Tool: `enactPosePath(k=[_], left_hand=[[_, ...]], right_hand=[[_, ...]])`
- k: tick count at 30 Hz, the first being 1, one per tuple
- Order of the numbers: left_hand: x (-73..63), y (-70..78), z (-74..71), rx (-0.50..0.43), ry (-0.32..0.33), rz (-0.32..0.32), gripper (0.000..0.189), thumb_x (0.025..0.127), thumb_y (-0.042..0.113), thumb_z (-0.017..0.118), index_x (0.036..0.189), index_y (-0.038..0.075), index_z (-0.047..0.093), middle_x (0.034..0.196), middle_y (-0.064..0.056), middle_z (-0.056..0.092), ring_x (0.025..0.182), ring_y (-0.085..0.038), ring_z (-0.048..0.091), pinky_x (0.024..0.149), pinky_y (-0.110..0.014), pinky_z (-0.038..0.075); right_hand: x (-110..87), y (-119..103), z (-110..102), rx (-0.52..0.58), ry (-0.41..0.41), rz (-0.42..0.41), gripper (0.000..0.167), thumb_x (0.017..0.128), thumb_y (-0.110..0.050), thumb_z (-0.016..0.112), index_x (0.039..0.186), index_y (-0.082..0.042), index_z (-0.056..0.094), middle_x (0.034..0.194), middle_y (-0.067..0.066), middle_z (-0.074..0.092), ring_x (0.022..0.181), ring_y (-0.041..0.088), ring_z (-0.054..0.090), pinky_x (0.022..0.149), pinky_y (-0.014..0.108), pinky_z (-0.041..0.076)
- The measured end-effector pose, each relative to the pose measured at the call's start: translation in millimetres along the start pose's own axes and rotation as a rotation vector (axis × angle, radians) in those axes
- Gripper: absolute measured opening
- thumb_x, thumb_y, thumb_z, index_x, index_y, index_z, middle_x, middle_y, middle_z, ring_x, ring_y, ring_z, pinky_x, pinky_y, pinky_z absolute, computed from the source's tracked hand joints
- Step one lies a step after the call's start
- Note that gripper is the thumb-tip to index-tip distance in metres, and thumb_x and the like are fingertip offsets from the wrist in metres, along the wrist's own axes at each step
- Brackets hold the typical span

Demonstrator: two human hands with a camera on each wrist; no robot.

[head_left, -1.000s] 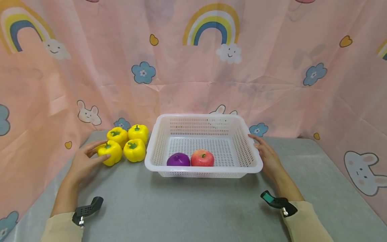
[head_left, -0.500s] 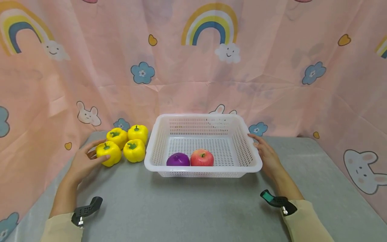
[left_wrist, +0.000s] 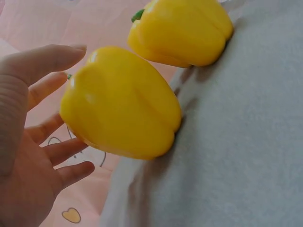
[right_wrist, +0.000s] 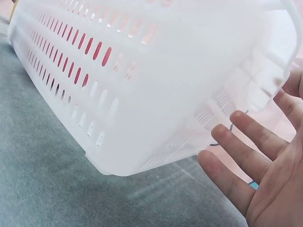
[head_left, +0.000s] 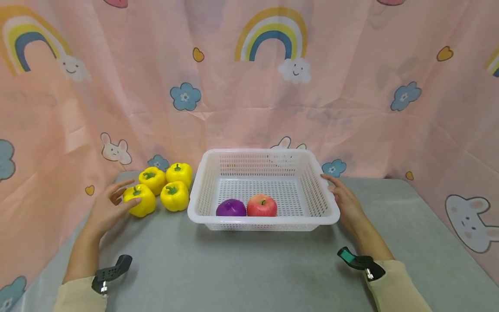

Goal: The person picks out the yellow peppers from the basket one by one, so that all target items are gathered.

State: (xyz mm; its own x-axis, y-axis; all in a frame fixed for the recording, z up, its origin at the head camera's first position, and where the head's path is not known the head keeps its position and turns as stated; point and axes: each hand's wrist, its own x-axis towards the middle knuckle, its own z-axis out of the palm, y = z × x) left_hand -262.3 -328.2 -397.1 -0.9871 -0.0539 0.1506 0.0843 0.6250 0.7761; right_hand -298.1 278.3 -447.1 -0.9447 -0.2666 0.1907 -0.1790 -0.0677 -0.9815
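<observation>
My left hand [head_left: 107,208] stands at the outer side of the nearest-left yellow bell pepper [head_left: 140,200]. In the left wrist view its thumb and spread fingers lie loosely about that pepper's stem end without a visible squeeze; whether they touch it is unclear. The pepper rests on the table. My right hand [head_left: 347,201] is at the right end of the white plastic basket [head_left: 263,220], fingertips at the rim. Extended fingers [right_wrist: 248,137] show beside the basket wall in the right wrist view. Inside the basket, a purple onion-like vegetable [head_left: 231,208] and a red apple [head_left: 262,205] sit side by side.
Three more yellow bell peppers stand close together left of the basket: a back-left pepper [head_left: 152,180], a back-right pepper [head_left: 179,174] and a front-right pepper [head_left: 174,196]. A pink printed curtain [head_left: 249,121] hangs behind the grey table [head_left: 234,273].
The nearest-left pepper has shifted slightly left, away from the front-right pepper. My left index finger has lifted a little off it. The right hand and basket stay put.
</observation>
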Motion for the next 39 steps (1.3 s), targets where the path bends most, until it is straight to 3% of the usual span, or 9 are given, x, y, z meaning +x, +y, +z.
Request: enactPosePath(k=[5, 11, 18, 26, 30, 35, 39], left_hand=[[2.2, 9.4, -1.8, 0.023, 0.041, 0.017, 0.069, 0.095, 0.035, 0.068, 0.153, 0.008, 0.041, 0.163, -0.024, 0.030, 0.148, -0.054, 0.026, 0.116, -0.072, 0.025], [0.5, 20.9, -0.7, 0.033, 0.045, 0.038, 0.070, 0.095, 0.036, 0.068, 0.154, 0.012, 0.040, 0.165, -0.023, 0.026, 0.148, -0.055, 0.025, 0.116, -0.074, 0.024], [-3.9, 37.1, -0.3, 0.063, 0.110, 0.174, 0.060, 0.096, 0.029, 0.069, 0.148, 0.008, 0.049, 0.156, -0.023, 0.042, 0.144, -0.048, 0.031, 0.114, -0.076, 0.026], [-9.3, 55.5, 3.0, 0.148, 0.107, 0.238, 0.053, 0.096, 0.028, 0.069, 0.144, 0.009, 0.054, 0.152, -0.021, 0.047, 0.140, -0.046, 0.037, 0.105, -0.076, 0.034], [-11.5, 64.8, 7.3, 0.191, 0.102, 0.258, 0.050, 0.097, 0.029, 0.068, 0.141, 0.007, 0.056, 0.148, -0.022, 0.051, 0.138, -0.046, 0.041, 0.103, -0.075, 0.036], [-14.5, 73.7, 15.9, 0.271, 0.054, 0.221, 0.055, 0.098, 0.040, 0.065, 0.141, 0.008, 0.055, 0.149, -0.023, 0.048, 0.137, -0.048, 0.040, 0.102, -0.077, 0.036], [-12.0, 82.7, 24.4, 0.309, 0.021, 0.215, 0.056, 0.099, 0.042, 0.063, 0.141, 0.007, 0.054, 0.148, -0.024, 0.048, 0.136, -0.049, 0.041, 0.103, -0.076, 0.037]], right_hand=[[0.3, -0.6, -0.5, -0.010, 0.012, -0.002, 0.042, 0.111, -0.028, 0.034, 0.152, -0.021, 0.037, 0.131, -0.013, 0.058, 0.104, 0.002, 0.067, 0.080, 0.022, 0.060], [-3.7, -1.0, -2.7, 0.029, 0.010, -0.012, 0.035, 0.111, -0.025, 0.035, 0.145, -0.026, 0.043, 0.126, -0.013, 0.062, 0.102, 0.002, 0.068, 0.079, 0.021, 0.060], [-6.5, 0.8, 0.7, 0.011, 0.018, 0.010, 0.038, 0.111, -0.025, 0.036, 0.148, -0.021, 0.040, 0.124, -0.012, 0.063, 0.101, 0.004, 0.067, 0.079, 0.023, 0.059], [-7.4, 0.5, 5.5, -0.006, 0.027, 0.051, 0.040, 0.110, -0.026, 0.037, 0.150, -0.019, 0.038, 0.127, -0.013, 0.061, 0.104, 0.004, 0.067, 0.082, 0.023, 0.059], [-6.6, -3.8, 7.0, -0.077, 0.060, 0.106, 0.044, 0.110, -0.031, 0.039, 0.153, -0.019, 0.037, 0.127, -0.017, 0.059, 0.106, 0.002, 0.066, 0.084, 0.023, 0.058], [-8.4, -12.3, 6.9, -0.236, 0.105, 0.163, 0.054, 0.107, -0.041, 0.045, 0.156, -0.019, 0.037, 0.126, -0.020, 0.056, 0.104, 0.000, 0.066, 0.084, 0.023, 0.057], [-13.4, -19.4, 3.4, -0.407, 0.111, 0.151, 0.057, 0.107, -0.042, 0.045, 0.157, -0.017, 0.037, 0.139, 0.003, 0.056, 0.100, -0.004, 0.064, 0.086, 0.032, 0.060]])
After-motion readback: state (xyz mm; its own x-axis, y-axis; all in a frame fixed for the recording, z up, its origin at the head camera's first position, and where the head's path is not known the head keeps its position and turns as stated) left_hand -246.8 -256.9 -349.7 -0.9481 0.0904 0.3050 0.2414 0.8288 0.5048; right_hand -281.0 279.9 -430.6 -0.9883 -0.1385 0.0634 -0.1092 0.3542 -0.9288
